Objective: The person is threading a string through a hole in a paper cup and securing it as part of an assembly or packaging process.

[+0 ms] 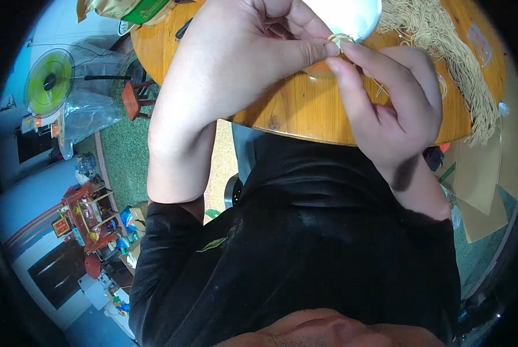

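Note:
Over the far part of the wooden table, both hands meet at a small loop of beige cord. My left hand reaches in from the left, its thumb and finger pinched on the cord. From the right, my right hand holds the same bit of cord between thumb and index finger. A thin strand hangs below the fingers. Just beyond the fingertips lies a bright white round dish or lid, partly hidden by my left hand. Whether the cord is knotted is too small to tell.
A thick bundle of beige cords drapes over the table's right edge. A green and tan bag sits at the far left. Left of the table stand a red-brown stool and a green fan. Cardboard sheets lie at right.

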Tool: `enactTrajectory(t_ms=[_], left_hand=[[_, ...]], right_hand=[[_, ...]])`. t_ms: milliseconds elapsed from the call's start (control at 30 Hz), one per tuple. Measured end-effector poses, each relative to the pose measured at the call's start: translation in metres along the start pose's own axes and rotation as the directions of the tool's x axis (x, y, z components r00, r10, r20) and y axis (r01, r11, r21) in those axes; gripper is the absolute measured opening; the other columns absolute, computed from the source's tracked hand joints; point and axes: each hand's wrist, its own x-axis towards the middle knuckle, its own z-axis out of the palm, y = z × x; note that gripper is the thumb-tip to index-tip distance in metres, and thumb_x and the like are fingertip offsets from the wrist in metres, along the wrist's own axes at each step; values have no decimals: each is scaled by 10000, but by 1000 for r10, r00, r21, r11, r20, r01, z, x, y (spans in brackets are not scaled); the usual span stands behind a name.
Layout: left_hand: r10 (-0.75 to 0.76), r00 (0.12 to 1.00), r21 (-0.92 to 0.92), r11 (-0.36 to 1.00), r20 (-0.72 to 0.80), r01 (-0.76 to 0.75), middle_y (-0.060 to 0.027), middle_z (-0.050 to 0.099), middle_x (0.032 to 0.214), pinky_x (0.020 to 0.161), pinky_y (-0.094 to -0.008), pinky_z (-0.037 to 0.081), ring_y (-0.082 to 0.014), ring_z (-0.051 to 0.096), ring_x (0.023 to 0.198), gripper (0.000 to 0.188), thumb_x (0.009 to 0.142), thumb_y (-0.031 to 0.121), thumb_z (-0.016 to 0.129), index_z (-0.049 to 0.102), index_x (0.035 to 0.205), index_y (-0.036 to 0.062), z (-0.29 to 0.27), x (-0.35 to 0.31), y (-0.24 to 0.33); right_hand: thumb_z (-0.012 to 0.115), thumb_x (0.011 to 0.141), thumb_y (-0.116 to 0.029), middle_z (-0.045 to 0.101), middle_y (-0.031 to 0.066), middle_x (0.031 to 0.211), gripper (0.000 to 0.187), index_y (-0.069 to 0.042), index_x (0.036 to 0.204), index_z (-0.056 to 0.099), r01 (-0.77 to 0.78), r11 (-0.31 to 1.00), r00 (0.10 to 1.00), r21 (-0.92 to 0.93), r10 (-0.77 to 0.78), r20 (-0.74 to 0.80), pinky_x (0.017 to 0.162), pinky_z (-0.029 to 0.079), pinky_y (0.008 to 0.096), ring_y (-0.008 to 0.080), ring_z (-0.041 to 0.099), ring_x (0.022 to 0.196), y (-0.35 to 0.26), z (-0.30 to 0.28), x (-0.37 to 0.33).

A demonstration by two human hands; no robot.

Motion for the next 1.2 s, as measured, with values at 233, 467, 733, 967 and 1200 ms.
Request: enactTrajectory(t_ms=[233,467,733,967,1200], left_hand=[[268,963,49,962,14,-268,-15,753,829,691,-231,534,-56,644,741,78,949,46,817,764,917,-1,2,4,-8],[227,973,51,973,-39,-225,-31,759,867,726,-241,556,-67,667,811,55,953,18,800,754,958,-12,8,1,-6],[903,429,-212,419,2,-883,-49,757,924,751,-241,572,-84,681,854,83,963,12,786,733,1013,-27,8,39,-54],[676,734,255,722,-63,-643,-76,759,969,816,-311,574,-167,722,913,172,909,13,833,742,1054,-2,14,20,-52],[979,197,477,152,46,-866,-116,743,960,758,-360,556,-283,723,871,251,804,52,896,757,1013,35,15,22,-46]], right_hand=[[916,786,5,685,30,871,318,-32,1086,815,-31,1000,999,0,31,36,677,498,251,134,639,776,3,6,0],[837,854,27,664,26,844,174,-12,1017,789,-302,951,951,64,295,97,684,475,247,116,609,759,-14,8,4],[737,976,-8,671,-3,910,36,-4,1011,746,-522,826,847,214,470,249,797,467,228,67,598,865,-8,1,-5],[682,1048,-57,722,9,1049,129,15,1143,730,-755,426,637,500,660,400,945,482,225,73,635,1004,-8,-5,-2],[676,1056,-76,738,27,1057,149,26,1147,734,-775,423,605,470,711,358,954,498,238,82,649,1005,1,-5,-11]])
